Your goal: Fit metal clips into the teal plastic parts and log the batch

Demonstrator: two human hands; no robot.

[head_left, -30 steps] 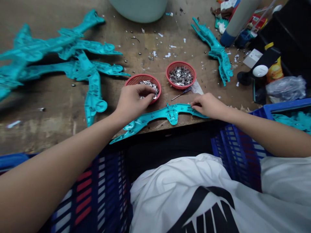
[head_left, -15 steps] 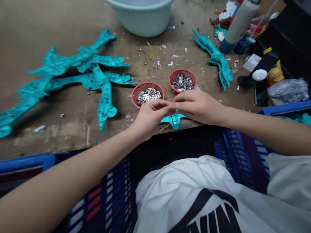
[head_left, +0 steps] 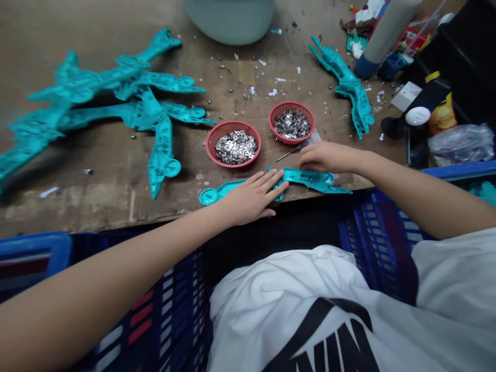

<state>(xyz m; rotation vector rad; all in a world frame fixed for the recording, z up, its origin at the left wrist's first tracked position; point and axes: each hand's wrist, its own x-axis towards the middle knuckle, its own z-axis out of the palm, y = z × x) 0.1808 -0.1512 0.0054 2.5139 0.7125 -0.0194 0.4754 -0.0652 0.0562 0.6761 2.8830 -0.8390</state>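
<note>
Teal moulded plastic frame (head_left: 310, 178) lies at the front edge of the wooden tabletop (head_left: 89, 206), both hands on it but apart: left hand (head_left: 251, 197) splayed flat, right hand (head_left: 329, 157) curled at its far end — just below two round red plastic baskets (head_left: 232, 123) of silver metal pieces (head_left: 236, 147).

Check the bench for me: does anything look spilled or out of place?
Yes: small metal bits and white flecks lie scattered across the wooden bench, outside the two red baskets. They look spilled, though the bits may be unrelated to the baskets' contents.
</note>
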